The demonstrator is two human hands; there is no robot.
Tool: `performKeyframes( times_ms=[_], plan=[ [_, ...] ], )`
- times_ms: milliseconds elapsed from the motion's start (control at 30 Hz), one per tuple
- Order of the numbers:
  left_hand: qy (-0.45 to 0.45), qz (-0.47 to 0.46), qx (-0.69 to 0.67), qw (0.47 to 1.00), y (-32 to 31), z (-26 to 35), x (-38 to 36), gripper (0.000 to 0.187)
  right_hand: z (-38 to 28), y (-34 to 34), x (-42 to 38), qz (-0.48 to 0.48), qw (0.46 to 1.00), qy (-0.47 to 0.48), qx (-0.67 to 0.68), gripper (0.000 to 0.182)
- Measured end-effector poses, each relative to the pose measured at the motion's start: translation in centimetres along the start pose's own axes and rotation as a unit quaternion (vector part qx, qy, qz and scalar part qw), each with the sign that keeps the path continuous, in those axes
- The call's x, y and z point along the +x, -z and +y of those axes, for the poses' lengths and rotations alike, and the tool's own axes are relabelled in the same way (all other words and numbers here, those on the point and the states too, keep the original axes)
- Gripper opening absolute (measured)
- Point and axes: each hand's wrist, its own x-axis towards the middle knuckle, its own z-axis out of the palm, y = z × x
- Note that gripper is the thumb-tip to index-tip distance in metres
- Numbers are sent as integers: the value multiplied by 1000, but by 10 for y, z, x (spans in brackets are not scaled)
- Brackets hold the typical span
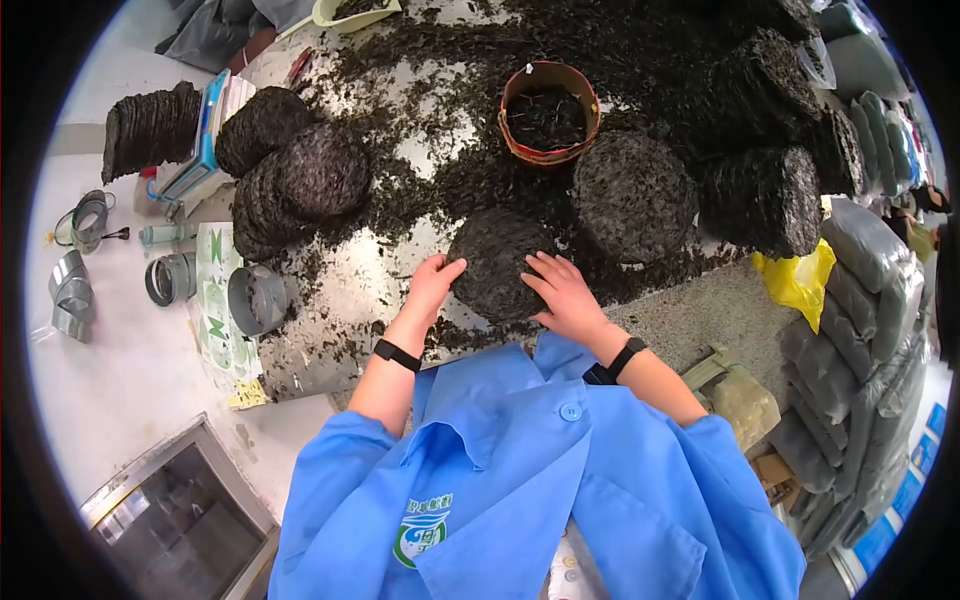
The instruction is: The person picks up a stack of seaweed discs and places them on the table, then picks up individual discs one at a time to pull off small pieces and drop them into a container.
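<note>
A round, dark cake of dried seaweed (500, 268) lies at the near edge of the work table, between my two hands. My left hand (433, 283) grips its left rim, thumb on the top and the other fingers partly hidden at the side. On the right rim rests my right hand (568, 297), its fingers bent over the edge. Another round seaweed cake (635, 197) sits just beyond my right hand. Behind it stands a red-rimmed bucket (550, 157) with loose dark flakes inside.
Loose seaweed flakes (410, 150) cover much of the table. Stacked cakes stand at left (320, 172) and right (765, 200). Grey tape rings (258, 300) lie on the left. A yellow bag (797, 285) hangs at the right edge, near piled grey bags (860, 330).
</note>
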Motion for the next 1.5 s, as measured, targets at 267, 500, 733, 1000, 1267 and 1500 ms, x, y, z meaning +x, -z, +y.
performKeyframes(
  times_ms=[267, 500, 733, 1000, 1267, 1500],
  plan=[
    [-45, 25, -302, 952, -14, 35, -106, 25, -66, 50, -27, 54, 854, -325, 403, 65],
    [-151, 72, -169, 971, -65, 39, -131, 36, -107, 25, 34, 212, 461, -326, 798, 28],
    [-507, 179, 281, 795, -54, 91, -123, 12, -102, 30, 31, 196, 456, -322, 806, 28],
    [-467, 88, 411, 778, -68, 129, -108, 13, -81, 43, 13, 170, 479, -329, 796, 29],
    [-350, -22, -46, 935, -72, 211, -12, 9, -39, 102, -18, 257, 457, -230, 820, 34],
    [-531, 41, 257, 807, -113, 240, -36, 7, -20, 132, -39, 314, 461, -240, 795, 38]
  ],
)
